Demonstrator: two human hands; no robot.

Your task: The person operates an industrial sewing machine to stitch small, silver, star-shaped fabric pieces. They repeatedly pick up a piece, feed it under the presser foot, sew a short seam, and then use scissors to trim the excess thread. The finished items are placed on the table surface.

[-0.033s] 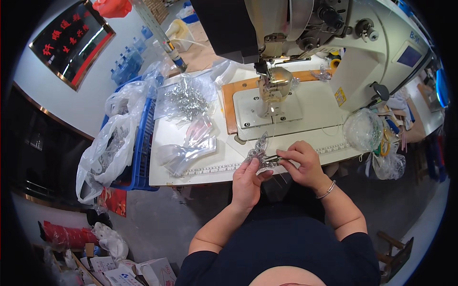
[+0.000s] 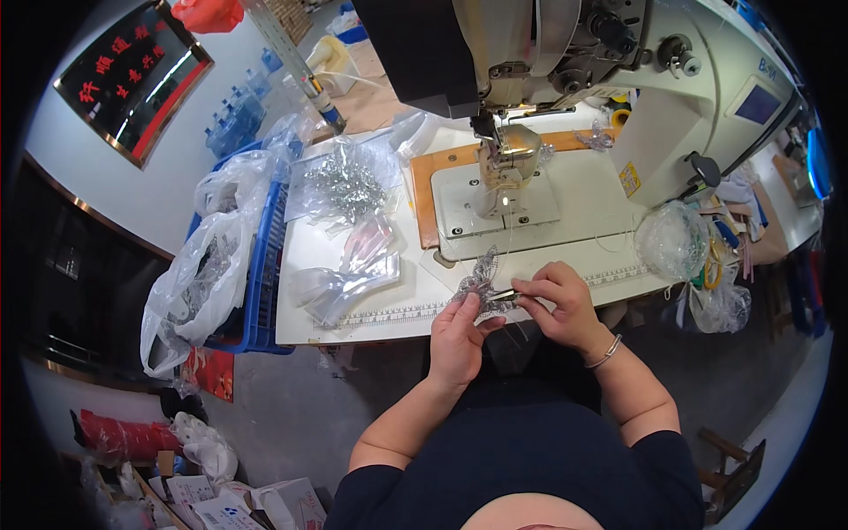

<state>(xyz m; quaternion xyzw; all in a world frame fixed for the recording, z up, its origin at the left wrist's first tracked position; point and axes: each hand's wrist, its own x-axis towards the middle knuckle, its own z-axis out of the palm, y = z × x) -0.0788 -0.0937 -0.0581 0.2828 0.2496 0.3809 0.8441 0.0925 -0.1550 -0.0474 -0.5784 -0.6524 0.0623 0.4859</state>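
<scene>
Left hand (image 2: pixel 458 338) pinches a silver sequinned butterfly appliqué (image 2: pixel 478 281) at the counter (image 2: pixel 353 322) front edge; right hand (image 2: pixel 558 305) clamps small thread snips (image 2: pixel 502 295) against it. Risk: blades sit touching the trim, so a slip may cut sequins or nick the left fingertips (image 2: pixel 473 302).

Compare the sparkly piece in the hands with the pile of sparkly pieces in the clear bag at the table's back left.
The silver lace piece is single, bare and held up between the left hand and right hand. The bagged pile is many pieces heaped, wrapped in clear plastic, lying untouched on the table. Both look silvery.
</scene>
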